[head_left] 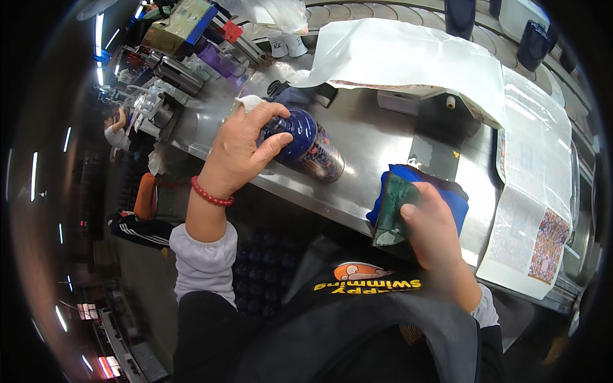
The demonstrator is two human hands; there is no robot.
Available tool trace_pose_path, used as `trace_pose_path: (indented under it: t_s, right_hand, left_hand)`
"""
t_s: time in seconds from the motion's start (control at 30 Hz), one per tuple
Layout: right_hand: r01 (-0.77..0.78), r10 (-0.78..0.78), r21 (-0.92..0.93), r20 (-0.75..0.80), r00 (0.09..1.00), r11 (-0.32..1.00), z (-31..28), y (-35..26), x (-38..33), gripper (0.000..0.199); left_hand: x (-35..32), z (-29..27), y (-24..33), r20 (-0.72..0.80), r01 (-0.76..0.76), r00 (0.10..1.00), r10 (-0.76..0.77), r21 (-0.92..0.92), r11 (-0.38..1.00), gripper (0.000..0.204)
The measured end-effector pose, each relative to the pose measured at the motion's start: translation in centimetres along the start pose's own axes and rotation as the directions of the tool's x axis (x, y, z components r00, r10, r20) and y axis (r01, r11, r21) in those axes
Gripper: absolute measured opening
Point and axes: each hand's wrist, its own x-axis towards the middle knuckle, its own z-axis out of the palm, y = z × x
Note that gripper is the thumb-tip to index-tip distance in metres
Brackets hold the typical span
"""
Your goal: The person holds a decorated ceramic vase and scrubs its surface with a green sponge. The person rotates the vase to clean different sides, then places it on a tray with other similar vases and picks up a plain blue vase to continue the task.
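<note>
My left hand (239,150) grips a dark blue mug (306,143) with a colourful patterned wrap; the mug lies on its side on the steel worktop (377,137). A red bead bracelet circles that wrist. My right hand (431,226) holds a dark greenish flat sheet (393,210) upright at the worktop's near edge, pressed against a blue cloth (453,195) behind it.
Large white printed transfer sheets (415,57) drape over the bench at the back and right. A black block fixture (447,118) stands mid-bench. Machinery and boxes (185,38) crowd the far left. Dark blue mugs (533,41) stand at the back right. Another person (117,131) works far left.
</note>
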Motion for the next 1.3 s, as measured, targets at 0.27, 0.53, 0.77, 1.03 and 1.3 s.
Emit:
trace_pose_path:
  t_s: [0.27, 0.53, 0.77, 1.03, 1.3]
  right_hand:
    - [-0.1, 0.106, -0.118, 0.045, 0.993, 0.988, 2.1, -0.3, -0.4, 0.029]
    - [-0.262, 0.293, -0.301, 0.064, 0.954, 0.917, 5.3, 2.0, 1.3, 0.069]
    - [-0.309, 0.369, -0.274, 0.203, 0.907, 0.911, 6.3, 3.6, 1.6, 0.069]
    - [-0.295, 0.345, -0.207, 0.28, 0.896, 0.933, 5.9, 3.8, -0.1, 0.076]
    - [-0.283, 0.362, -0.27, 0.316, 0.877, 0.921, 5.4, 4.6, -1.0, 0.077]
  left_hand:
    - [0.0, -0.1, -1.6, -0.046, -0.035, 0.998, 0.031, -0.093, 0.995, 0.025]
    - [-4.3, -2.3, -3.5, -0.242, -0.03, 0.967, -0.085, -0.436, 0.9, 0.023]
    - [-8.4, -3.6, -3.2, -0.254, -0.013, 0.944, -0.213, -0.67, 0.742, 0.027]
    - [-12.3, -4.1, -2.0, -0.141, 0.144, 0.917, -0.374, -0.757, 0.637, 0.026]
    - [-14.5, -4.3, 1.1, -0.193, 0.242, 0.871, -0.451, -0.63, 0.738, 0.03]
